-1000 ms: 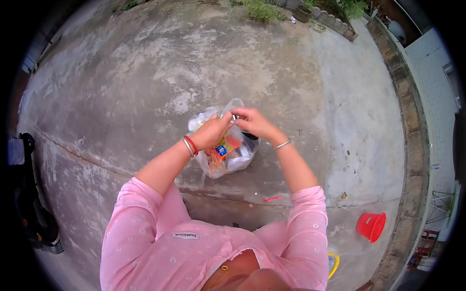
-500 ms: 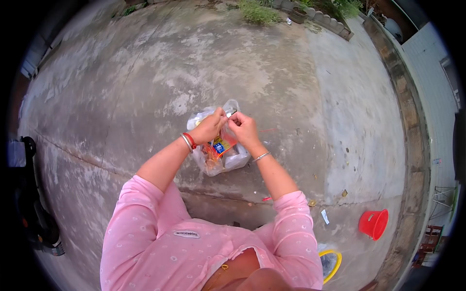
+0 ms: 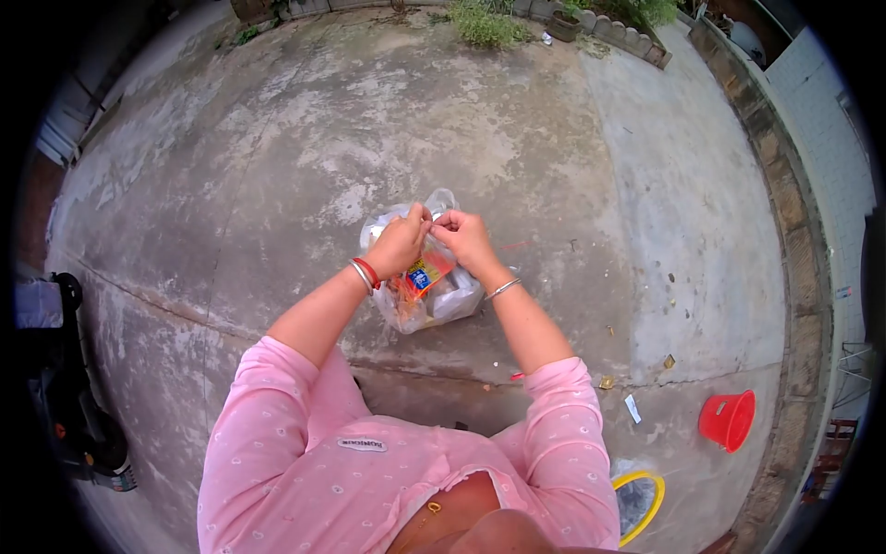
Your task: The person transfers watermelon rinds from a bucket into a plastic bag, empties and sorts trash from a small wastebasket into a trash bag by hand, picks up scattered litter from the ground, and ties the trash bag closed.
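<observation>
A clear plastic bag (image 3: 452, 300) stands on the concrete ground in front of me, with an orange packet (image 3: 426, 274) bearing a blue and yellow label inside it. Over the bag, my left hand (image 3: 401, 238) is closed, fingers pinched on something I cannot make out. My right hand (image 3: 464, 236) is closed too, its fingertips pinched close beside those of the left. Whatever lies between the fingertips is too small to name. White plastic of the bag shows behind both hands.
To the right are a red bucket (image 3: 727, 421), a yellow-rimmed round object (image 3: 657, 503) and a white slip (image 3: 632, 408). A black vehicle (image 3: 88, 406) stands at the left. Green plants (image 3: 489, 28) and a low stone border (image 3: 623, 37) are at the top.
My right hand has moved left and closer to my left hand. The small dark and white thing seen earlier between the fingers no longer shows clearly. The view has shifted slightly.
</observation>
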`<act>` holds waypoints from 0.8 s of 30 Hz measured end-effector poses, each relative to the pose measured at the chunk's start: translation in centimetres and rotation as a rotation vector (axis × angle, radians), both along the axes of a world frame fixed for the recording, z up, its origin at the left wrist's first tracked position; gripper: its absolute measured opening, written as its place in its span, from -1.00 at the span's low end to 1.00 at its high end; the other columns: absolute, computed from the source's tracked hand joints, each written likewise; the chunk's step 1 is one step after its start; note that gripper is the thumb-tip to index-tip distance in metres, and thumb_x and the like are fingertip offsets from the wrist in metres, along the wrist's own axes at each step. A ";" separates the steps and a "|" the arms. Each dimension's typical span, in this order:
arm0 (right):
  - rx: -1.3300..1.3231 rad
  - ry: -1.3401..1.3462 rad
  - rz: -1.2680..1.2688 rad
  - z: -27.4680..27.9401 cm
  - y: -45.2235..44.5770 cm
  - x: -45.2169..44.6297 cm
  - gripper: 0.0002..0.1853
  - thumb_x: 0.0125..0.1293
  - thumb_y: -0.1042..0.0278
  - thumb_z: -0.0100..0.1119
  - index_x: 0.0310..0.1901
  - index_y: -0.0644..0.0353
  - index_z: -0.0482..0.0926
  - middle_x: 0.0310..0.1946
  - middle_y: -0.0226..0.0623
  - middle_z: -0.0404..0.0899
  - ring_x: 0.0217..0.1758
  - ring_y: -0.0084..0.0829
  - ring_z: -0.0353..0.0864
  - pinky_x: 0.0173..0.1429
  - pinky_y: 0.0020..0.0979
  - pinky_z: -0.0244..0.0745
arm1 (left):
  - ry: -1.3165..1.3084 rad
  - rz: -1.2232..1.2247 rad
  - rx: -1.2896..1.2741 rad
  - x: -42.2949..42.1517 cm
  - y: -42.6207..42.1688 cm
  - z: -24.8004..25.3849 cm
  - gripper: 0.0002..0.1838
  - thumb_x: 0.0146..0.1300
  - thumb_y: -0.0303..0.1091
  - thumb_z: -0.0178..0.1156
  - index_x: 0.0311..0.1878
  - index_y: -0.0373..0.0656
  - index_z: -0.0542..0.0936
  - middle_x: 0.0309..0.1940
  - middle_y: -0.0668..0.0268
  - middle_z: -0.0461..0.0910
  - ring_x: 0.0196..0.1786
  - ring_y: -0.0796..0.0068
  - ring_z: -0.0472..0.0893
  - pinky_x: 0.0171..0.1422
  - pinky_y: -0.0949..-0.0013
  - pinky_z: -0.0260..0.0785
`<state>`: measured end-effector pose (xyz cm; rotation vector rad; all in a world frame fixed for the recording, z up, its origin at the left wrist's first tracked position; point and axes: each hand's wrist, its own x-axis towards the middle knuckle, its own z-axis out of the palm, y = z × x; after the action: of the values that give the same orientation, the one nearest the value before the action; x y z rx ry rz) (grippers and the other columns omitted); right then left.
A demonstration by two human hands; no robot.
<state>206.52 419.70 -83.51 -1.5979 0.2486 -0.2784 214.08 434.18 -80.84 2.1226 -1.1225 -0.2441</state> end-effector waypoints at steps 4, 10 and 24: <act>-0.185 -0.019 -0.153 0.2 1.2 0.0 -0.82 0.05 0.37 0.30 -0.42 0.33 0.60 -0.60 -0.34 0.59 -0.54 -0.62 0.50 -0.42 -0.50 0.39 | 0.571 -0.032 0.092 1.1 0.4 1.2 -0.80 0.46 -0.28 -0.12 -0.19 -0.21 0.36 -0.45 0.28 0.48 -0.48 0.47 0.53 -0.30 0.32 0.38; -0.154 -0.091 -0.231 -0.2 1.9 0.4 -0.87 0.02 0.41 0.25 -0.47 0.30 0.55 -0.61 -0.26 0.52 -0.53 -0.41 0.51 -0.39 -0.41 0.40 | 0.751 -0.093 0.131 3.3 1.4 1.0 -0.79 0.44 -0.27 -0.07 -0.17 -0.20 0.47 -0.29 0.46 0.48 -0.15 0.67 0.38 -0.02 0.48 0.26; -1.005 -0.569 0.003 2.8 1.5 -2.7 -0.86 0.02 0.50 0.18 -0.34 0.20 0.48 -0.36 -0.29 0.45 -0.25 -0.29 0.48 -0.18 -0.33 0.41 | 0.601 -0.282 -0.066 3.3 1.7 0.7 -0.82 0.16 -0.54 0.20 -0.14 -0.21 0.55 -0.29 0.36 0.60 -0.22 0.59 0.56 -0.06 0.45 0.43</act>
<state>203.86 421.18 -80.70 -2.4004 -0.4070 -0.9388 217.33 435.90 -80.19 1.6533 -1.0316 -0.8956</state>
